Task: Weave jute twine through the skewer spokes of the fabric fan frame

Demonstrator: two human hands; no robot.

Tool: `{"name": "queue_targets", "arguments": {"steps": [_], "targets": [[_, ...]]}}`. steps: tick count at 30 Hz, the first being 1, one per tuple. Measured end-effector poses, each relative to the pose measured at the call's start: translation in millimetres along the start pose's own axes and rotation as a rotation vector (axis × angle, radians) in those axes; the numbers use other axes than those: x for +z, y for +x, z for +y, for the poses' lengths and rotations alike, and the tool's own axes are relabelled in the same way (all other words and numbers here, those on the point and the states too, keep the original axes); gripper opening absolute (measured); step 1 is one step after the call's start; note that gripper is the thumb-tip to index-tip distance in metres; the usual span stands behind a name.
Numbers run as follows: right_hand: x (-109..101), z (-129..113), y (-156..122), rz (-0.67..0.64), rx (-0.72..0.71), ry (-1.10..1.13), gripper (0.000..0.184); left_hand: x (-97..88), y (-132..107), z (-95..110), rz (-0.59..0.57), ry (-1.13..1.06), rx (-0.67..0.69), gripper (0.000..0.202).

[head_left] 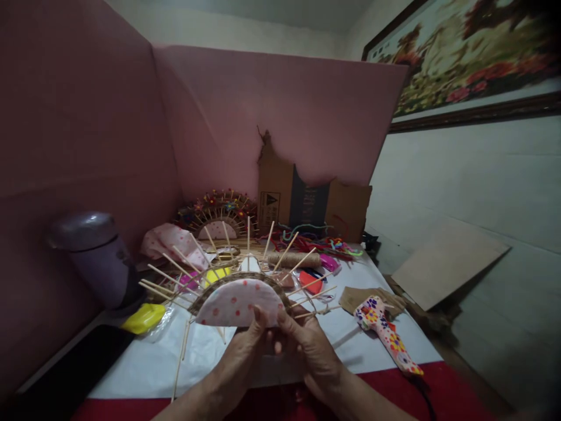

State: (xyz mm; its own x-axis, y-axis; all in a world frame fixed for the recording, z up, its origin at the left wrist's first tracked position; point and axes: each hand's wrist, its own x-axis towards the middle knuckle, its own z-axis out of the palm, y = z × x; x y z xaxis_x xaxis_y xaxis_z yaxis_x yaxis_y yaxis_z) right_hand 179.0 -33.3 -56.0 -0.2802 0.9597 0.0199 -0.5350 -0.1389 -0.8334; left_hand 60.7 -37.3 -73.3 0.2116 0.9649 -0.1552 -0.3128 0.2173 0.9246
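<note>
A half-round craft piece (225, 303), faced with white cloth with red dots, is held up in front of me. Thin wooden sticks fan out from its curved edge, and brown twine is woven between them close to the cloth. My left hand (245, 351) grips its straight lower edge near the middle, thumb on the dotted face. Beside it, my right hand (309, 345) pinches the lower right part with the thumb in front. Most fingers of both hands are hidden behind the piece. A loose length of twine hangs at its left end.
A flowered glue gun (385, 333) lies at the right. A purple tumbler (99, 257) stands left, near a yellow clay packet (144, 317). Behind are a similar decorated piece (218, 216), a twine roll (293, 259), coloured pipe cleaners (307, 237) and torn cardboard (276, 181).
</note>
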Motion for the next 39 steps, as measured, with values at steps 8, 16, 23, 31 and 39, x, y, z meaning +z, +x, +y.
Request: {"name": "queue_targets", "arguments": {"steps": [8,16,23,31,39], "targets": [[-14,-15,5,0.102,-0.107,0.082,0.019,-9.9,3,23,0.069,-0.122,0.268,0.04],[-22,-16,9,0.142,-0.102,0.118,0.024,-16.9,7,48,0.25,-0.351,0.365,0.022],[-19,-14,11,0.2,-0.168,0.06,0.027,-15.1,3,42,0.13,0.046,0.159,0.042],[-27,-21,15,0.265,-0.134,-0.11,0.022,-27.7,-9,53,0.359,1.008,0.97,0.019],[-15,-17,3,0.032,-0.052,-0.219,0.021,-25.7,-10,57,0.073,1.3,1.131,0.035]]}}
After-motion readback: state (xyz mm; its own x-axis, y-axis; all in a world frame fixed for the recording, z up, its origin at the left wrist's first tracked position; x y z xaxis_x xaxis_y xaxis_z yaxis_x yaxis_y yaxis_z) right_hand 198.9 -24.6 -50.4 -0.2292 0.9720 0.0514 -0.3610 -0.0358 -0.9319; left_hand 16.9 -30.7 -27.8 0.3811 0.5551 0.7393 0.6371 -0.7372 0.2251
